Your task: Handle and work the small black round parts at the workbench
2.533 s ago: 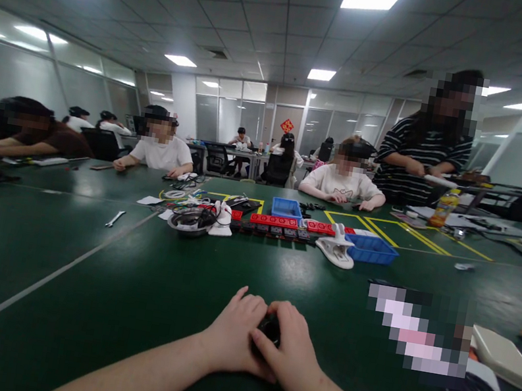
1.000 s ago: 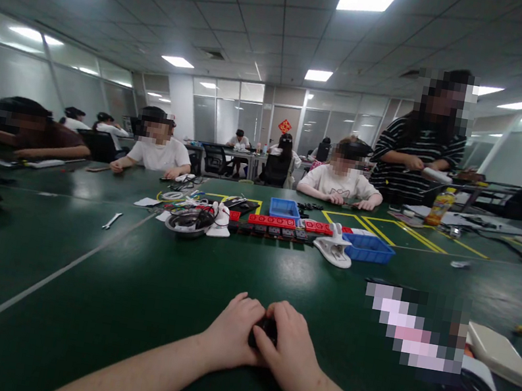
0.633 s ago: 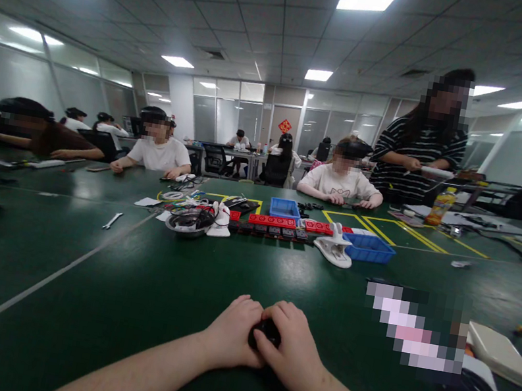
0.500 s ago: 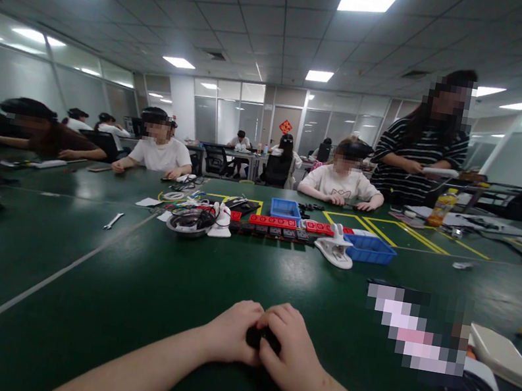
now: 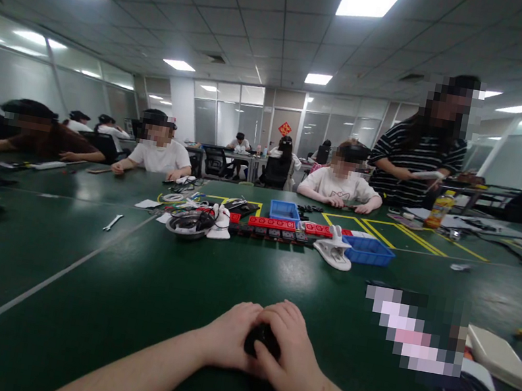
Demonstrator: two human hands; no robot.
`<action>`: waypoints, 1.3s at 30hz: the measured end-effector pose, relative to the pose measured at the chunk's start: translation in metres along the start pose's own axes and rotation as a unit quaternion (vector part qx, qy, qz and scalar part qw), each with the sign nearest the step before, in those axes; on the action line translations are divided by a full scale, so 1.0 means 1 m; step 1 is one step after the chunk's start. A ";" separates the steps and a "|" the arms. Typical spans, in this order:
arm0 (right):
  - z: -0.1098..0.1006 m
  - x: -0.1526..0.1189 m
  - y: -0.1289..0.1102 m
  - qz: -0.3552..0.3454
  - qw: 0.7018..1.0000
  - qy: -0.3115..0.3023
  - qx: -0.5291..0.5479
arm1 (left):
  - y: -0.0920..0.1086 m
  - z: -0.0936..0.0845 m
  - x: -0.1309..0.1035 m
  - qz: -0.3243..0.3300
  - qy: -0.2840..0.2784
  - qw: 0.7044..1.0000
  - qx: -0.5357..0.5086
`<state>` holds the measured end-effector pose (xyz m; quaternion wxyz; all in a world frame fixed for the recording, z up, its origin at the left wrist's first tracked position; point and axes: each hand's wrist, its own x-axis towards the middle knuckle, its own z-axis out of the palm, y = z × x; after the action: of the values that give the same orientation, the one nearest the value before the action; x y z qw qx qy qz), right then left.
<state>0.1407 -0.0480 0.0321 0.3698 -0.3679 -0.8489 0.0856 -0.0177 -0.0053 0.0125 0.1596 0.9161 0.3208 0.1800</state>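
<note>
Green, wide and glossy, here's the desk (image 5: 152, 277); across it sits a blue tray (image 5: 369, 252), with a white clip-like piece (image 5: 333, 251) at its left end. In close, the hands! The right hand (image 5: 291, 347) curls round a black rounded object (image 5: 261, 342), pinching it between fingers and thumb; the left hand (image 5: 230, 334) cups the other side, fingers hidden, so how tightly they close I can't tell. And that little object, between both palms: probably light and stiff, maybe slippery, best gripped by its sides.
</note>
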 end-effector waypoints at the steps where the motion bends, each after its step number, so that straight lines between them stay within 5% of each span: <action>1: 0.001 0.000 0.001 0.012 1.000 0.006 -0.006 | 0.002 0.000 0.000 -0.012 0.006 1.000 0.001; 14: 0.009 0.000 0.008 0.085 0.994 0.009 -0.067 | 0.013 0.015 -0.001 -0.098 0.064 0.991 0.066; 24: 0.009 0.002 0.003 0.143 0.986 -0.034 -0.080 | 0.018 0.010 0.002 -0.106 0.060 0.992 0.042; 33: 0.009 0.000 0.008 0.083 0.996 -0.015 -0.022 | 0.016 0.001 0.002 -0.102 0.035 0.993 0.037; 39: 0.004 -0.002 -0.003 -0.042 0.997 -0.045 0.049 | -0.001 0.001 0.002 0.018 -0.032 0.999 -0.014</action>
<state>0.1374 -0.0509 0.0297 0.3516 -0.3092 -0.8743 0.1278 -0.0164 -0.0036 0.0121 0.1792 0.9248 0.2963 0.1578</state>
